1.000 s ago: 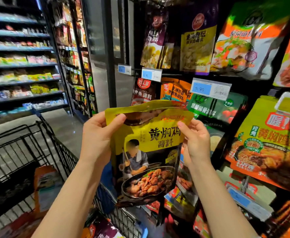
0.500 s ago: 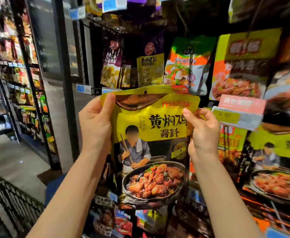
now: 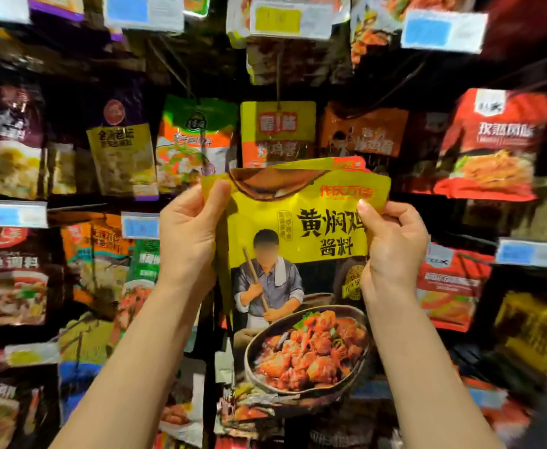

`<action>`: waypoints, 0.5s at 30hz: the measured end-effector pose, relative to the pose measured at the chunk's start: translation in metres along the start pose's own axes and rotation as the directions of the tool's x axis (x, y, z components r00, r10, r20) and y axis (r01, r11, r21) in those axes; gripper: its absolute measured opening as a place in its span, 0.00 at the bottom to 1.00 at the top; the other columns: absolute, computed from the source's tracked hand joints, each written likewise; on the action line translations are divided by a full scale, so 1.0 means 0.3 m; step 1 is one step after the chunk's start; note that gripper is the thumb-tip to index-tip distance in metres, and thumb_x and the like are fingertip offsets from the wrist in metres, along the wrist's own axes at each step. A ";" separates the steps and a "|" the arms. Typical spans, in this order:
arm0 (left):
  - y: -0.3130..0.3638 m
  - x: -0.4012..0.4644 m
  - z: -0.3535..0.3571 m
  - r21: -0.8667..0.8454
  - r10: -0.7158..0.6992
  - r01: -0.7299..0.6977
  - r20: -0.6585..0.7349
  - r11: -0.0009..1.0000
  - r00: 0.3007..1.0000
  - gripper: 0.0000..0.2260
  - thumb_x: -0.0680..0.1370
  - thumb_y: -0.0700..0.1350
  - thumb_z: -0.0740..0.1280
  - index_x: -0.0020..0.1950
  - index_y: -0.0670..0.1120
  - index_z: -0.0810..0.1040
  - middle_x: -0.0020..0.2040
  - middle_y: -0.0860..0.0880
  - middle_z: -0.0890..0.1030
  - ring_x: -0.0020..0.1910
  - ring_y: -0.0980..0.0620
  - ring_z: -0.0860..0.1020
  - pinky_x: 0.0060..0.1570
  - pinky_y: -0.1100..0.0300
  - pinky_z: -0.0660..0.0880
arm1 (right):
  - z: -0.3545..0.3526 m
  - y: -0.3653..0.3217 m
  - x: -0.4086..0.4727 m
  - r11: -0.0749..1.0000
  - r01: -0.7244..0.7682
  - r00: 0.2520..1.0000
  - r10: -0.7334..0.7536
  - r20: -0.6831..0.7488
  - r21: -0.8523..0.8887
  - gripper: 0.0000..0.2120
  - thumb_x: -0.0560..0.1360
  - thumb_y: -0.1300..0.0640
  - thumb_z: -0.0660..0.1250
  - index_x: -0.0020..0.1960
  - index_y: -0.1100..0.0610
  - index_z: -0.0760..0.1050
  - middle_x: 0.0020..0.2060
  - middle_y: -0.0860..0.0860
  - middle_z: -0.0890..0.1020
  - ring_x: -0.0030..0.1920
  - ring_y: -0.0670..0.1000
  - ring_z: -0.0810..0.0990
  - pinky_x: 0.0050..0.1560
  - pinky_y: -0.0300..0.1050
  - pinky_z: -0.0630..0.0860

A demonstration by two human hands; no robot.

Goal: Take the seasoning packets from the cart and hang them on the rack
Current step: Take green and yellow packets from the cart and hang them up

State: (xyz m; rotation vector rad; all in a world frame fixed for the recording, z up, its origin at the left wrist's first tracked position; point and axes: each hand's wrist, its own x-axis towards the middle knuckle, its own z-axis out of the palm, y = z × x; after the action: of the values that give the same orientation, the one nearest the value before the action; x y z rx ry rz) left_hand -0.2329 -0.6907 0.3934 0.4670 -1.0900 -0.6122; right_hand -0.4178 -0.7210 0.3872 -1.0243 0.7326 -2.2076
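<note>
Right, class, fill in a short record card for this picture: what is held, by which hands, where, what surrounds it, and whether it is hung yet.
Held item: yellow seasoning packet, upright, printed front facing the camera
Left hand: grips the packet's upper left edge
Right hand: grips the packet's upper right edge
Behind it: rack with many hanging packets
Price tags: clipped above the rows, text blurred
Hung yet: no, both hands hold it in front of the rack

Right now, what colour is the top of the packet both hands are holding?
Yellow, with a brown curved patch, on the seasoning packet; head view shows it.
</note>
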 end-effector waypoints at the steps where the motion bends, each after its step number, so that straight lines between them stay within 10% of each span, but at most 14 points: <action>1: -0.012 -0.016 0.017 -0.020 -0.037 0.038 0.034 0.999 0.999 0.08 0.71 0.47 0.63 0.34 0.46 0.77 0.24 0.57 0.76 0.24 0.64 0.72 0.26 0.71 0.68 | -0.028 -0.005 0.002 1.000 0.003 1.000 -0.003 -0.016 -0.015 0.09 0.71 0.68 0.70 0.41 0.58 0.72 0.36 0.54 0.80 0.38 0.51 0.80 0.45 0.51 0.80; 9: -0.191 -0.084 -0.008 -0.061 -0.166 0.197 0.331 0.979 0.929 0.19 0.59 0.64 0.76 0.43 0.53 0.85 0.37 0.54 0.82 0.37 0.53 0.76 0.39 0.60 0.73 | -0.198 -0.001 -0.021 0.990 -0.045 0.987 0.023 -0.160 -0.135 0.09 0.70 0.68 0.70 0.38 0.57 0.73 0.33 0.52 0.81 0.35 0.51 0.80 0.41 0.49 0.79; 15: -0.287 -0.209 -0.021 -0.206 -0.397 0.469 0.311 0.859 0.864 0.17 0.54 0.51 0.81 0.38 0.49 0.84 0.33 0.55 0.81 0.30 0.61 0.76 0.33 0.69 0.73 | -0.331 0.059 -0.068 0.973 -0.092 0.980 0.051 -0.194 -0.210 0.08 0.70 0.68 0.71 0.40 0.57 0.75 0.34 0.51 0.82 0.40 0.54 0.80 0.47 0.53 0.79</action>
State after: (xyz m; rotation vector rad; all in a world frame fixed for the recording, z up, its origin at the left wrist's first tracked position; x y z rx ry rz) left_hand -0.2671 -0.7127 0.2949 0.3992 -1.1280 -1.2430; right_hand -0.4818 -0.6957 0.3107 -0.8827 1.1002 -2.2167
